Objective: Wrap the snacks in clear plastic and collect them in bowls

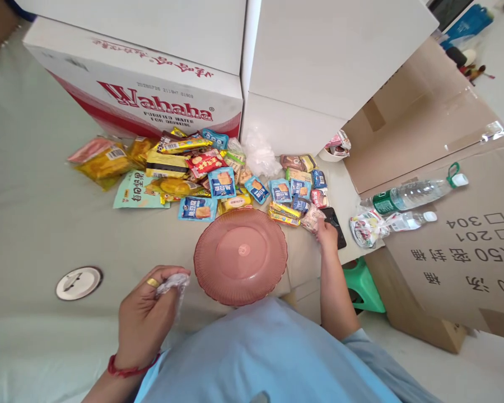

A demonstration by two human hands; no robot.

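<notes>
My left hand is closed to the left of the plate, pinching a crumpled, whitish piece of plastic film. On the right, my right hand has its fingers closed on the edge of a small pink snack packet, which lies at the near corner of a group of snacks. A black phone lies beside and partly behind that hand. Between my hands a round, pink ribbed plate lies with nothing on it. Blue snack packets and yellow-wrapped bars lie beside the pink packet.
A larger heap of snacks leans by a Wahaha water carton. A clear plastic bag lies between the snack groups. Water bottles lie at right near cardboard. A round white disc is at left, a green stool below.
</notes>
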